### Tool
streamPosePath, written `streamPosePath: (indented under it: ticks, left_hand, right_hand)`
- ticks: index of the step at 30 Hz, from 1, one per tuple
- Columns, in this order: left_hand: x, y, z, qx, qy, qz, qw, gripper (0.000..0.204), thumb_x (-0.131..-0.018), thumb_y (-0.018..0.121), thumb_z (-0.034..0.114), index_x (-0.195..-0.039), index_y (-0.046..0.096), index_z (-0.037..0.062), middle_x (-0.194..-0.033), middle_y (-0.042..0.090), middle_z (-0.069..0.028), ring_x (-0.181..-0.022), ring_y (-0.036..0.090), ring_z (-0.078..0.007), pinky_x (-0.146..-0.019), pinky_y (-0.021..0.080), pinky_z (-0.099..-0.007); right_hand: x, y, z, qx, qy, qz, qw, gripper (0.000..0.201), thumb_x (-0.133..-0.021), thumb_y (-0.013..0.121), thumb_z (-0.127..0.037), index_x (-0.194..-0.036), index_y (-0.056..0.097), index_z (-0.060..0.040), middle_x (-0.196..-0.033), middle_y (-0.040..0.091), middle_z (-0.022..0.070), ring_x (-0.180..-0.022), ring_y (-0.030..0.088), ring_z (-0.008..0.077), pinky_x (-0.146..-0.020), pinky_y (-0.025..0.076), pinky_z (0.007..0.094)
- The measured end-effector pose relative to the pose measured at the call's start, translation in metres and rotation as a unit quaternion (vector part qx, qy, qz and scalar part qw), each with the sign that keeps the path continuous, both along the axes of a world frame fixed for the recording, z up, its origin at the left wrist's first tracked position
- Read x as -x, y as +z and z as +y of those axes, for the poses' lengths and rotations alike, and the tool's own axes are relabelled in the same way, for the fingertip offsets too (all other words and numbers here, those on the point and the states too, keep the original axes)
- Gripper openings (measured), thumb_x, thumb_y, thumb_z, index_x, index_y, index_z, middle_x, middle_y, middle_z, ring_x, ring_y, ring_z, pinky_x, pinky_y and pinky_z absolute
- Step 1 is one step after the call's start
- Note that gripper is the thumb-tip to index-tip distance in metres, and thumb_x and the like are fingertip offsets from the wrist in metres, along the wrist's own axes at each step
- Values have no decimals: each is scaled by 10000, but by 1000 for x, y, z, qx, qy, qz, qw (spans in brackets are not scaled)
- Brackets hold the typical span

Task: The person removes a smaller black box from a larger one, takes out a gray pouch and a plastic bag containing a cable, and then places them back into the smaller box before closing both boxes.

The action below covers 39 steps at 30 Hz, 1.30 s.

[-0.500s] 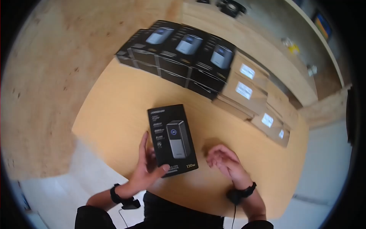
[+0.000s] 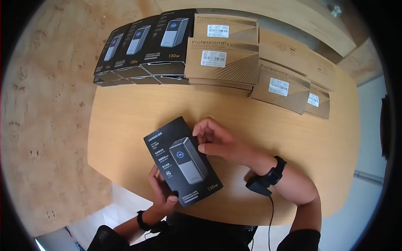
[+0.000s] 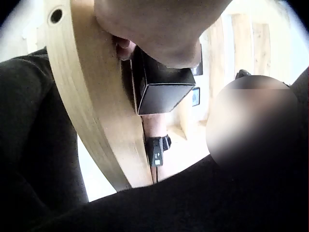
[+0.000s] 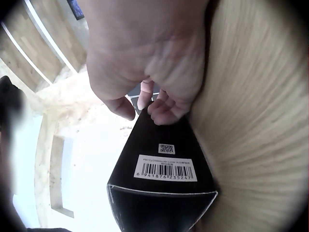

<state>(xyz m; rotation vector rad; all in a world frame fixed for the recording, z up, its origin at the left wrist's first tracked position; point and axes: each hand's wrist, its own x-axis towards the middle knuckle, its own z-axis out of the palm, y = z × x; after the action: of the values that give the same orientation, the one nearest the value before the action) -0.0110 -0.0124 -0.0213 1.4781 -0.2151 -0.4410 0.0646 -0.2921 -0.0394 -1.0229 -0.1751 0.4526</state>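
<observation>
A black power bank box lies tilted in front of the person, its printed front with a device picture and "130w" facing up. The left hand grips its lower left corner, thumb over the front and fingers at the side. At the box's upper right edge is the right hand, its fingers bent and its fingertips right at the side face. In the right wrist view that side carries a barcode label, and the thumb stands apart from the box. The left wrist view shows the box's end face.
Black boxes of the same kind stand stacked at the back left of the wooden table. Beside them, brown cardboard boxes with white labels run to the right. A cable hangs from the right wrist camera.
The right hand has moved left to the box's right edge. The box has turned counterclockwise in the left hand's grip. The head view has shifted, bringing the stacks further left.
</observation>
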Motion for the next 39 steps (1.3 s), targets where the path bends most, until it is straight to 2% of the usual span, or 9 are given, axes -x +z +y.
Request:
streamPosePath:
  ticks: [15,19,21,27,28,31,33,35,39]
  left_hand:
    - [-1,-14,-25,-53,86,-65,993,1339,-851,694,786,-1647,47,-75,-1473,532,-207,-1366,547,-291,-1133,415,-404]
    - [-3,-11,-29,-40,106,-53,992,1390,-804,742,792,-1648,56,-75,-1287,617,-138,-1190,630,-226,-1014,470,-334]
    - [1,-25,-17,-27,101,-56,993,1329,-803,821,681,-1640,107,-65,-1055,625,-56,-992,623,-136,-861,465,-267]
    - [-16,-13,-5,-8,26,9,1000,1054,-869,895,186,-1637,197,1,-940,625,-36,-880,618,-98,-783,477,-248]
    - [-32,-5,1,15,-6,73,997,976,-876,833,-19,-1634,219,27,-940,644,-43,-858,634,-97,-778,500,-243]
    - [-93,17,20,-118,-118,71,983,779,-930,819,113,-1562,374,21,-1014,653,-60,-852,637,-115,-767,516,-250]
    - [-125,23,11,-195,-33,-66,978,699,-932,830,197,-1505,472,20,-1115,626,-66,-930,614,-134,-839,513,-278]
    - [-165,13,13,-245,-69,-230,939,678,-894,870,265,-1436,556,4,-1192,593,-56,-1009,573,-142,-918,487,-304]
    - [-187,3,22,-114,-117,-73,984,518,-871,882,227,-1293,670,13,-1098,631,-19,-1021,564,-142,-941,470,-294]
  right_hand:
    - [0,-4,-9,8,9,23,1000,438,-906,707,73,-1252,513,-114,-1142,479,-18,-1043,486,104,-955,440,254]
    - [-4,3,-7,31,-5,-1,1000,425,-904,728,72,-1225,517,-109,-1052,476,-21,-982,500,86,-911,467,262]
    - [-5,2,-7,17,-3,5,1000,423,-915,731,56,-1238,519,-116,-1052,482,-26,-981,500,75,-894,469,259]
    - [-2,4,-9,77,-59,-18,995,312,-940,753,-5,-1186,589,-106,-1008,542,-38,-935,538,58,-867,479,250]
    - [-2,6,-10,98,-79,-26,992,279,-944,758,-19,-1164,606,-99,-998,558,-40,-924,549,54,-857,482,246]
    - [1,5,-10,128,-102,-29,986,191,-958,770,-64,-1100,642,-77,-987,609,-37,-894,578,44,-828,488,234]
    - [-5,7,-5,142,-96,-26,985,162,-964,775,-91,-1068,652,-65,-979,633,-37,-878,588,39,-813,490,227]
    - [-13,16,0,165,-88,-20,982,158,-968,780,-114,-1046,655,-57,-963,647,-39,-863,592,35,-803,489,220]
    - [-37,13,13,198,-82,-34,976,156,-976,781,-144,-1016,660,-53,-950,656,-37,-859,590,29,-792,488,217]
